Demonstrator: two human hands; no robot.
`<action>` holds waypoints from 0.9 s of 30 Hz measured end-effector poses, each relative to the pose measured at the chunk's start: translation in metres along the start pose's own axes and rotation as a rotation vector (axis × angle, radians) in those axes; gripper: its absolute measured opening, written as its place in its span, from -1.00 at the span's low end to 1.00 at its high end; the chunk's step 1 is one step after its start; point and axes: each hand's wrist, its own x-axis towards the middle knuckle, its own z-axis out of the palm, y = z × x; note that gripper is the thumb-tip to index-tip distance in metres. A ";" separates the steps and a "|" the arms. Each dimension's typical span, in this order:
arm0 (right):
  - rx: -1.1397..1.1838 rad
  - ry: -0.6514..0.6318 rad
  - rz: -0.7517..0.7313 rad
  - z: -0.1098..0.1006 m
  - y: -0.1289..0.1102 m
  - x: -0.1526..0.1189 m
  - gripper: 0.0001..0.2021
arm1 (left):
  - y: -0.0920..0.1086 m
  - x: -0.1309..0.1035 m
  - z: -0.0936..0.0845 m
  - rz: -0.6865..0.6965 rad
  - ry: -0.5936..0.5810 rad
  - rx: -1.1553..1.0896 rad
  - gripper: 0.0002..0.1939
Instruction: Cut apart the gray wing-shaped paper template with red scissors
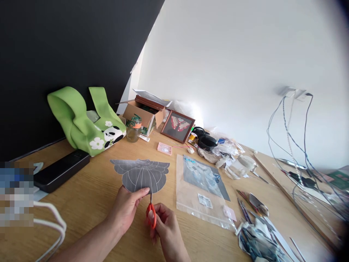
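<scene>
A dark grey paper cutout [141, 174] with pale curved lines and a scalloped outline is held up above the table. My left hand [129, 203] pinches its lower edge, thumb on top and the fingers hidden underneath. In my right hand [165, 222] is a pair of scissors [151, 214] with orange handles, my fingers in the loops. The blades point away from me and meet the cutout's bottom edge just right of my left thumb. How far apart the blades are I cannot make out.
A clear plastic bag [191, 207] with a blue-grey printed sheet lies to the right. Crumpled cloth [259, 240] and tools sit beyond it. At left are a black case [64, 169] and green panda bag [89, 127]; behind stand a jar [133, 133], an open box [141, 114] and a framed butterfly [178, 125].
</scene>
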 end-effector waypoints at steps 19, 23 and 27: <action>0.031 -0.001 -0.022 -0.001 0.002 0.000 -0.50 | 0.002 -0.002 0.002 -0.004 -0.013 -0.006 -0.63; 0.042 -0.013 -0.036 -0.002 0.002 0.000 -0.53 | 0.001 -0.001 0.001 -0.007 -0.029 -0.026 -0.63; 0.038 -0.018 -0.043 -0.002 0.002 -0.002 -0.54 | 0.001 -0.002 0.002 -0.012 -0.018 -0.030 -0.61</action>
